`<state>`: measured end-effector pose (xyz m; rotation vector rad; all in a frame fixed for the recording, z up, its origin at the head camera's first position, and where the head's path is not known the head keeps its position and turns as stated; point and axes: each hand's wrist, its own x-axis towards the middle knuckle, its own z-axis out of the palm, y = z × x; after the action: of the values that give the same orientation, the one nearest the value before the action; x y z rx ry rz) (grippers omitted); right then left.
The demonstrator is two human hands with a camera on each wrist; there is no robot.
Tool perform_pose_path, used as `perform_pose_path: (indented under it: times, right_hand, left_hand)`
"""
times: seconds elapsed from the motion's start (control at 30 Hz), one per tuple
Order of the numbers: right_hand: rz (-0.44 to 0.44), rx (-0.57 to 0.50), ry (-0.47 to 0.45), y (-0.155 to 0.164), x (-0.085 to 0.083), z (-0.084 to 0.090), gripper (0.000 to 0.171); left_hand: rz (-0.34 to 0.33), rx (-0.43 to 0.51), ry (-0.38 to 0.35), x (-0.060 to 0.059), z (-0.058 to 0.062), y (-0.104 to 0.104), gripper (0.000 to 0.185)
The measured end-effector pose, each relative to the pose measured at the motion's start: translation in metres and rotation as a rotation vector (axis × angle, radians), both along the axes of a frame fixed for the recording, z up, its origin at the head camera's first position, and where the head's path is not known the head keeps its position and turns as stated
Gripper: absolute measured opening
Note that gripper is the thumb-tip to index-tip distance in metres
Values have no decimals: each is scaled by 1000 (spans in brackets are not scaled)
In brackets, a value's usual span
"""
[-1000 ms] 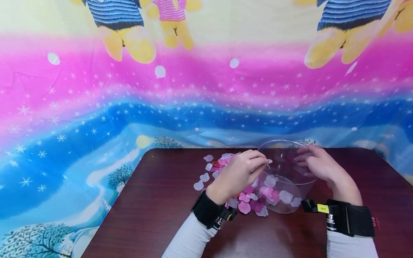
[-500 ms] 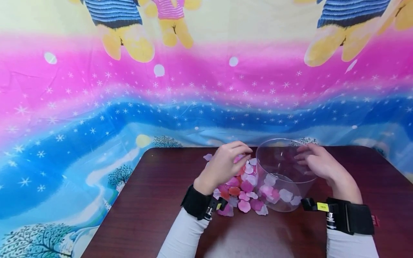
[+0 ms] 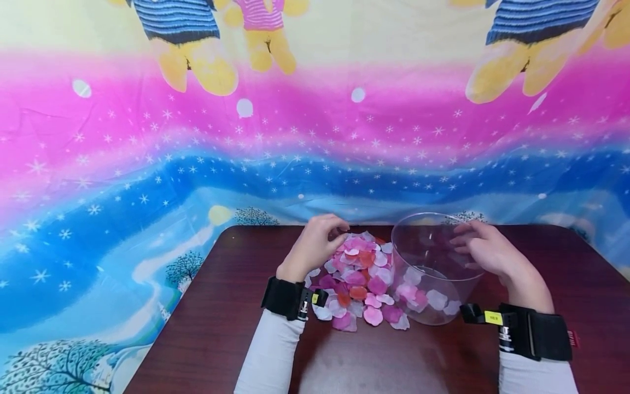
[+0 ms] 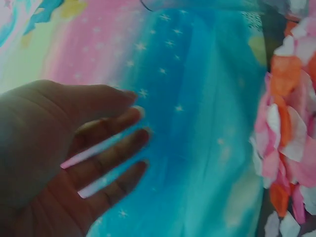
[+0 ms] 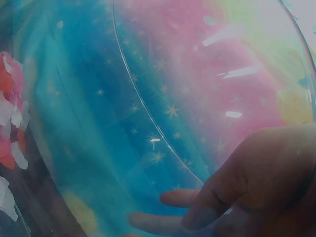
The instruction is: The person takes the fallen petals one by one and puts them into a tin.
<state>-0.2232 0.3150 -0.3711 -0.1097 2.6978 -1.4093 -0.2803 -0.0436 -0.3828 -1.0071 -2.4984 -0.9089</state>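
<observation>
Left fingers (image 3: 331, 229) relaxed, empty, over petals (image 3: 358, 273); right fingers (image 3: 462, 241) around clear tub (image 3: 433, 273).

No readable text; yellow wrist-strap tag (image 3: 493, 317) illegible.

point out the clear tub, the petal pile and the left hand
tub (image 3: 433, 219), head view, far rim
petals (image 3: 361, 276), head view, middle of the pile on the table
left hand (image 3: 315, 246), head view, back of the hand

1 bowl (image 3: 435, 257), 2 hands, many petals (image 3: 359, 273)
</observation>
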Motion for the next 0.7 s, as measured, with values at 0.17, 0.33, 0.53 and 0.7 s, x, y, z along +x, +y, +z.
perform_pose_path:
  times: [0.17,0.33,0.53,0.7]
  right_hand:
    - [-2,3,2,0,-1,0,47]
    - [-3,7,3,0,-1,0,47]
    - [-3,-4,6,1,-1,0,45]
    - [0,-20,3,1,-1,0,46]
  left_hand:
    - [24,-194,-118,-6,-15,5,17]
    - [19,-341,-277,-6,-27,15,20]
    - [34,-458,-379,-4,-44,29,19]
    - [94,-494,-357,-4,-53,35,15]
